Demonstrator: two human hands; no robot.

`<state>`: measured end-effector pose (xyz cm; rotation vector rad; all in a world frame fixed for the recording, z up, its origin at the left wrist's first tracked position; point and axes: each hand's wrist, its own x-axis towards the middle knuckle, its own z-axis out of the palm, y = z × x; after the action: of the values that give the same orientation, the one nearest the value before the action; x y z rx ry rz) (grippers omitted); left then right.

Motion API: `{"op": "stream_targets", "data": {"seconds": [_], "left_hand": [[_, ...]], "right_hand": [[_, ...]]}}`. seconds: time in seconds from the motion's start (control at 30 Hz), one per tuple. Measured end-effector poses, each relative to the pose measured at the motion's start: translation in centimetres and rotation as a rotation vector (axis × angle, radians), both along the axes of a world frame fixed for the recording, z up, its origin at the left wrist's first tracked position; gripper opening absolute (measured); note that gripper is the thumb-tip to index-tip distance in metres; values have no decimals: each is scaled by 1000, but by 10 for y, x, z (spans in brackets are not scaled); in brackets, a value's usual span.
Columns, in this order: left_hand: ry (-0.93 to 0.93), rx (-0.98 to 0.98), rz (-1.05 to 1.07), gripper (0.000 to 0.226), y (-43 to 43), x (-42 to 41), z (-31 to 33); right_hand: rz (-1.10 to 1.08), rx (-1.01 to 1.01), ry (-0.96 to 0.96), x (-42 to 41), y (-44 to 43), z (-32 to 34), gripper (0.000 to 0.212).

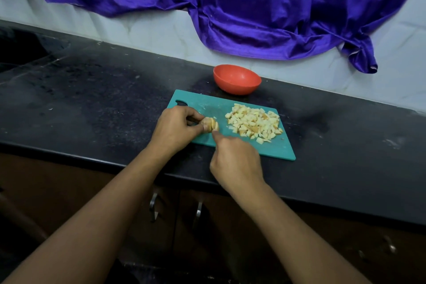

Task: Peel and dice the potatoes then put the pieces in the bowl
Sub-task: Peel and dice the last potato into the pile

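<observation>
fingers [192, 115] of my left hand [175, 127] pinch the pale sliced potato chunk [210, 124] steady on the teal plastic cutting board [276, 150], ready for dicing i reckon. right hand [235, 159] is curled just beside it, can't tell round what. yellowish diced pile [253, 122] waits near the empty round red plastic bowl [237, 79].

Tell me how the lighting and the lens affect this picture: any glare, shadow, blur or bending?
Head view: the wide-angle lens bows the counter edge; sheen glares on the purple cloth; the cupboards below sit in deep shadow; the diced potato is sharp; the right hand looks slightly soft, its grip unseen, beside the left hand gripping the potato chunk.
</observation>
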<state>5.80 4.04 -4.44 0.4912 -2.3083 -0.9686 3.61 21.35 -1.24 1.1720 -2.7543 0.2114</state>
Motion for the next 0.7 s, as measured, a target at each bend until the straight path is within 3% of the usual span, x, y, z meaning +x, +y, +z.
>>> {"op": "stream_targets", "data": {"seconds": [0.23,0.7], "left_hand": [[-47,-37,-7,24,1,6,4],[-49,-60,6,15,1,5,3]], "right_hand": [[-85,-161,-294,-15,6,39,44],[-24,82,-150,-22,-35,81,20]]}}
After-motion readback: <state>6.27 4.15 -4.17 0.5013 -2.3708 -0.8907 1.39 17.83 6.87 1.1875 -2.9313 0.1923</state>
